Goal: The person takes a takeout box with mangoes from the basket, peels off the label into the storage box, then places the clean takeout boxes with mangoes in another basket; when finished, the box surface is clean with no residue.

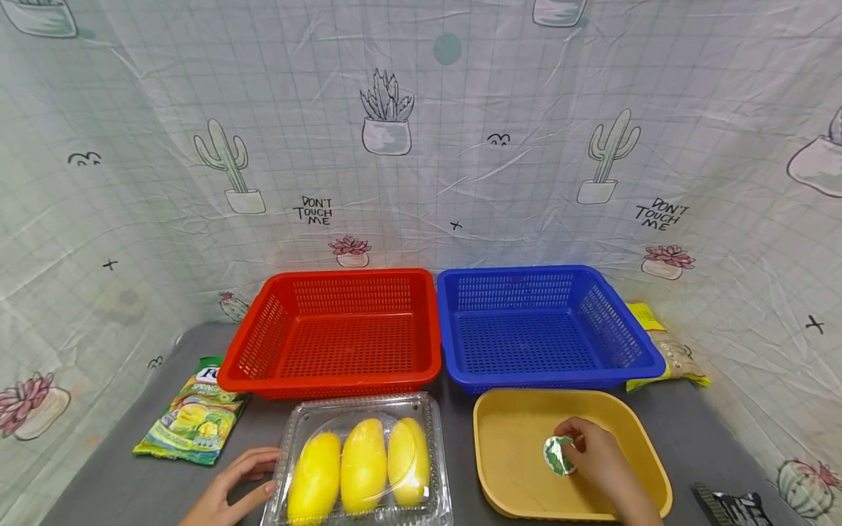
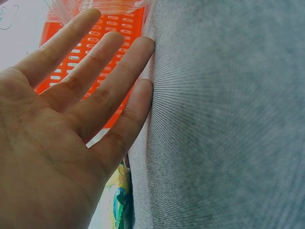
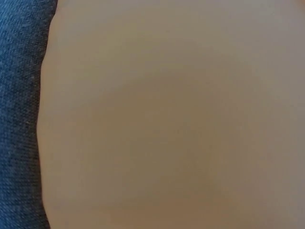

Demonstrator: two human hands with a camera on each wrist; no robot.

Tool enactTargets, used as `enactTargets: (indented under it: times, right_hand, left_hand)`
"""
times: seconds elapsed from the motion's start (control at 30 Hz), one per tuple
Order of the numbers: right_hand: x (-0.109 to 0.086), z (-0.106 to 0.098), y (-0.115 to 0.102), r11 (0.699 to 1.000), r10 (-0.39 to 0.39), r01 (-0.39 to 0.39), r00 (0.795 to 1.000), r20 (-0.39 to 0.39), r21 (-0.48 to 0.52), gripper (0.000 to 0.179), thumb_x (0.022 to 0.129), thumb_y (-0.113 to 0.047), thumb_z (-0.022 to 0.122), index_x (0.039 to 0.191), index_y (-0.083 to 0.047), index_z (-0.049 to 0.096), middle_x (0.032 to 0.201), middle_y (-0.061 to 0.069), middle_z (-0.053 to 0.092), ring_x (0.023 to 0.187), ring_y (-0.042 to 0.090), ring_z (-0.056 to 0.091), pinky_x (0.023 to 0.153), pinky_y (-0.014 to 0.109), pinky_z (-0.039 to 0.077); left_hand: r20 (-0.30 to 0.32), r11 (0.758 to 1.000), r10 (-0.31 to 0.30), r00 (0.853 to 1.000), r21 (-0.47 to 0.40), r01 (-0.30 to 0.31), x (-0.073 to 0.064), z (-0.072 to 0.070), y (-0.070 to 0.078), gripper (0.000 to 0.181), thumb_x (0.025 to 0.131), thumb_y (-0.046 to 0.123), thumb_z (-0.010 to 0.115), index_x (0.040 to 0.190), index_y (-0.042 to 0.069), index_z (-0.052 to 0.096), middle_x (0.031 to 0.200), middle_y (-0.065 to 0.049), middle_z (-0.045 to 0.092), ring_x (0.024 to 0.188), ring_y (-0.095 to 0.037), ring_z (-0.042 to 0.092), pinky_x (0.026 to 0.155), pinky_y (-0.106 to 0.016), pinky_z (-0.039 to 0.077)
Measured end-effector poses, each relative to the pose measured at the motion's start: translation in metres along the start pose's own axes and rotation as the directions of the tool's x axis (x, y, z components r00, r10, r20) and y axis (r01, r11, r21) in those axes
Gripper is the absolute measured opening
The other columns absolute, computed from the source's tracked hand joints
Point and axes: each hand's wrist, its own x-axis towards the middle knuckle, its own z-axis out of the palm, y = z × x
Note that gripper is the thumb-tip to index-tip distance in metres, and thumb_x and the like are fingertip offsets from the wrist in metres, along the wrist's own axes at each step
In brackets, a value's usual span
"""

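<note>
In or just above a yellow plastic tray [image 1: 511,438], the right hand [image 1: 597,454] pinches a light-looking, stiff-looking, round white-and-green disc [image 1: 556,456], best held by its rim, the left hand [image 1: 232,488] straight-fingered beside a clear plastic box [image 1: 441,467].

My left hand [image 2: 62,129] shows its palm, four fingers straight and slightly spread. Behind them, along the visible edge of the grey ribbed cloth [image 2: 224,114], I see an orange-red perforated plastic basket [image 2: 131,27]. Ridged clear plastic [image 2: 112,5] lies past my fingertips; a yellow, green and blue packet [image 2: 119,200], partly hidden, sits by that same edge.
</note>
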Motion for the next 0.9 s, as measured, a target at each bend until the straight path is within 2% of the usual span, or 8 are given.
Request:
enactTargets:
  times: [0.23,0.53,0.67,0.8,0.9]
  right_hand:
    - [0.002,0.002,-0.001,1.000,0.008,-0.009,0.999,0.037,0.013,0.009,0.082,0.003,0.068,0.089,-0.004,0.067,0.077,0.000,0.060,0.067,0.014,0.050,0.060,0.024,0.044]
    - [0.005,0.000,-0.001,0.999,-0.036,0.036,0.999,0.001,-0.019,0.005,0.085,-0.003,0.071,0.088,-0.005,0.068,0.078,-0.001,0.061,0.067,0.011,0.051,0.061,0.023,0.046]
    - [0.006,-0.003,-0.002,0.999,-0.048,0.048,0.999,0.007,-0.011,0.004,0.085,-0.005,0.071,0.088,-0.005,0.068,0.079,-0.001,0.061,0.067,0.011,0.050,0.060,0.023,0.045]
    - [0.003,-0.008,-0.003,0.994,-0.102,0.102,0.995,-0.010,0.026,0.004,0.084,-0.004,0.071,0.088,-0.003,0.068,0.080,0.000,0.061,0.067,0.010,0.050,0.061,0.023,0.046]
    - [0.000,-0.013,-0.004,0.988,-0.147,0.149,0.988,-0.043,0.043,0.005,0.084,-0.001,0.071,0.087,-0.002,0.068,0.082,0.001,0.062,0.066,0.008,0.051,0.061,0.023,0.048]
  left_hand:
    - [-0.039,0.999,-0.052,0.998,0.007,0.052,0.001,0.002,-0.001,0.040,0.096,0.023,0.062,0.129,0.000,0.058,0.130,-0.017,0.054,0.099,0.005,0.057,0.084,-0.023,0.053]
    - [-0.079,0.995,-0.091,0.993,0.018,0.093,0.004,0.007,0.001,0.041,0.094,0.025,0.066,0.127,0.001,0.060,0.127,-0.014,0.057,0.097,0.002,0.059,0.083,-0.024,0.053]
    - [-0.070,0.994,-0.107,0.992,0.017,0.108,0.004,0.006,0.002,0.042,0.094,0.024,0.065,0.128,0.000,0.059,0.127,-0.016,0.057,0.097,0.002,0.060,0.083,-0.023,0.053]
    - [-0.042,0.995,-0.103,0.994,0.004,0.104,0.005,0.002,-0.001,0.040,0.099,0.024,0.058,0.128,-0.002,0.058,0.128,-0.017,0.057,0.097,0.005,0.058,0.082,-0.022,0.052]
    - [-0.034,0.999,-0.049,0.998,-0.001,0.049,0.005,0.000,-0.006,0.036,0.103,0.021,0.050,0.127,-0.002,0.060,0.125,-0.008,0.060,0.099,0.006,0.056,0.083,-0.018,0.050]
